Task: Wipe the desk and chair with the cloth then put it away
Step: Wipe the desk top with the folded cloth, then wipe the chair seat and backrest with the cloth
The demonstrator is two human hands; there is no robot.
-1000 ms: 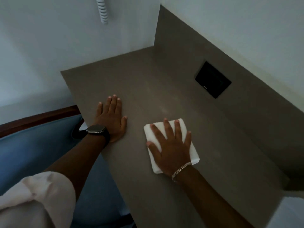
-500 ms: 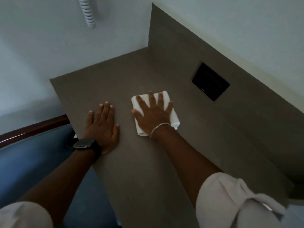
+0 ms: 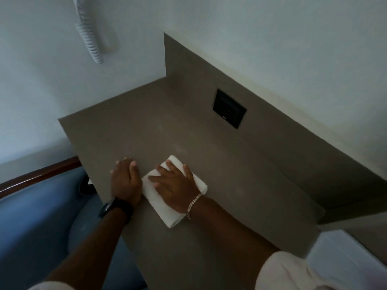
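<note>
A folded white cloth [image 3: 167, 212] lies flat on the grey-brown desk [image 3: 240, 195], near its left front edge. My right hand [image 3: 174, 185] presses down on the cloth with fingers spread, a bracelet on the wrist. My left hand [image 3: 125, 181] rests palm-down on the desk right beside the cloth, at the desk's left edge, a dark watch on its wrist. The blue chair [image 3: 35, 216] with a dark wooden rim sits below and left of the desk.
A raised back panel [image 3: 272, 130] runs along the desk's right side and holds a black socket plate [image 3: 229, 108]. White walls close the corner. A white coiled cord [image 3: 90, 34] hangs on the left wall. A pale surface [image 3: 345, 258] lies at the lower right.
My right hand has slid the cloth back toward me and to the left, until it sits against my left hand. My left hand has stayed at the desk edge.
</note>
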